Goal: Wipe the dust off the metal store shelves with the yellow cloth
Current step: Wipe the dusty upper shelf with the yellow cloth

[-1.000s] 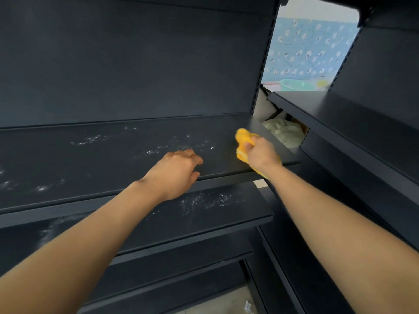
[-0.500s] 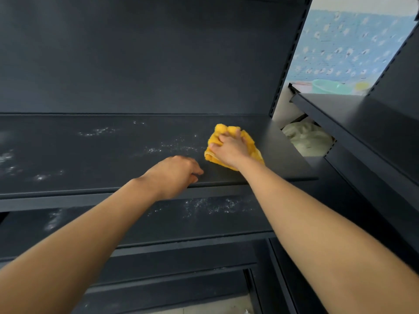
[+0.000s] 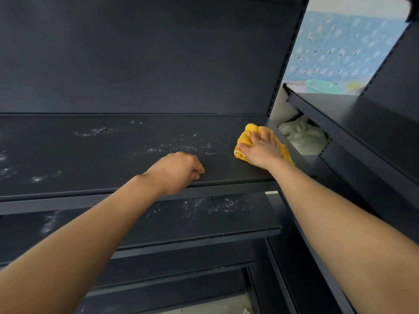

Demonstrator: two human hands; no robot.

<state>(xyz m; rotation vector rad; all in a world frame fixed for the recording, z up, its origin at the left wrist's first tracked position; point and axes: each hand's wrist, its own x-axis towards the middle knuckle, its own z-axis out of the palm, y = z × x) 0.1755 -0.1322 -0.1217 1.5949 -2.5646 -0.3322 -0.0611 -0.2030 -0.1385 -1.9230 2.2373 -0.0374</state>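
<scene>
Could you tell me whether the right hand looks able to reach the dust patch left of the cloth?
Probably yes: the right hand presses the yellow cloth on the same shelf, and only bare shelf separates it from the dust.

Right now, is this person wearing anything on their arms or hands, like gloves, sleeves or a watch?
No. The left hand and right hand are gloveless. The left forearm and right forearm are bare to the picture's edge: no sleeve, watch or bracelet. No ring shows, though most of the left fingers are hidden.
</scene>
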